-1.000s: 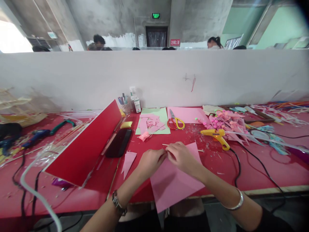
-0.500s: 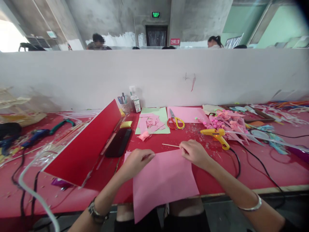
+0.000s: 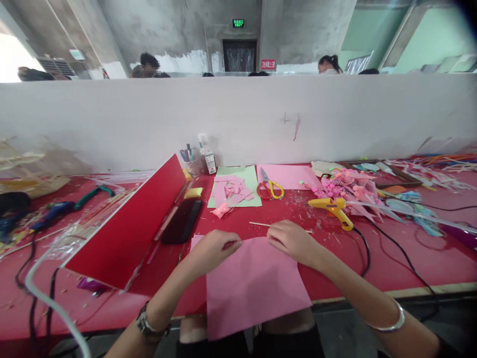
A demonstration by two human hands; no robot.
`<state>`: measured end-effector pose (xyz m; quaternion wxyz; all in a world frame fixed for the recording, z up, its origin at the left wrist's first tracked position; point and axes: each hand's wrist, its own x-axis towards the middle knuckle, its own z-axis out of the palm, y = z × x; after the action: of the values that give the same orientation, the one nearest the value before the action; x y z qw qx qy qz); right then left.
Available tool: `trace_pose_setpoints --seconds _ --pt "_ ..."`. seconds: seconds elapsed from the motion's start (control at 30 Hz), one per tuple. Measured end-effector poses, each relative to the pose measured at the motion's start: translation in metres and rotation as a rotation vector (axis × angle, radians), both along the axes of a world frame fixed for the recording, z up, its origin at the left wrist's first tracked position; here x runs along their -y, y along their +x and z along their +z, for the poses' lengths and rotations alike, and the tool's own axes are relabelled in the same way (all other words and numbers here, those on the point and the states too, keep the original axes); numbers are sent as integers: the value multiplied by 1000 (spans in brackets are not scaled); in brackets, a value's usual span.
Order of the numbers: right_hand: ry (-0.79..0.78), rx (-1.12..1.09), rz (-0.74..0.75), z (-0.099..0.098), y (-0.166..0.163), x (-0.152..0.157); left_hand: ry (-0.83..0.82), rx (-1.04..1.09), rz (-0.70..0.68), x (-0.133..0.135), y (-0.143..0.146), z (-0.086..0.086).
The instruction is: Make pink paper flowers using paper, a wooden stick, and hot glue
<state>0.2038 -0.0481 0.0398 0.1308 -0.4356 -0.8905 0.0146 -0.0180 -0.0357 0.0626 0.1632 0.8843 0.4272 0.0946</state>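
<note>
Reading EXIT on the green sign point(image 3: 238, 23) at twelve o'clock! Pinching pink paper point(image 3: 257, 286) by its far edge at six, with closed fingers: left hand point(image 3: 217, 248) angled in from seven, right hand point(image 3: 294, 242) from five.

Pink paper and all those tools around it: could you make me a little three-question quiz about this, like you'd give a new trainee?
1. What are the left hand and right hand holding at its far edge?
A) the phone
B) the pink sheet
C) the bottle

2. True or false: the yellow glue gun lies to the right of the scissors.

3. Fill in the colour: the pink scraps lie on a ____ sheet.

Key: 1. B; 2. true; 3. pale green.
</note>
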Motion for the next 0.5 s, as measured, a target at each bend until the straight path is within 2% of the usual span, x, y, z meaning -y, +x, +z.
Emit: trace_pose_setpoints --seconds 0.1,0.17,0.33,0.5 --pt "-3 79 -15 -5 -11 -3 220 -112 6 0 11 -2" --pt "-20 54 -29 -6 -16 -3 315 -133 -35 -1 20 -5" --pt "-191 -176 2 1 -19 -3 529 -114 -98 -1 31 -19" --pt "-356 -331 80 8 -12 -2 736 -104 -156 -2 20 -27"
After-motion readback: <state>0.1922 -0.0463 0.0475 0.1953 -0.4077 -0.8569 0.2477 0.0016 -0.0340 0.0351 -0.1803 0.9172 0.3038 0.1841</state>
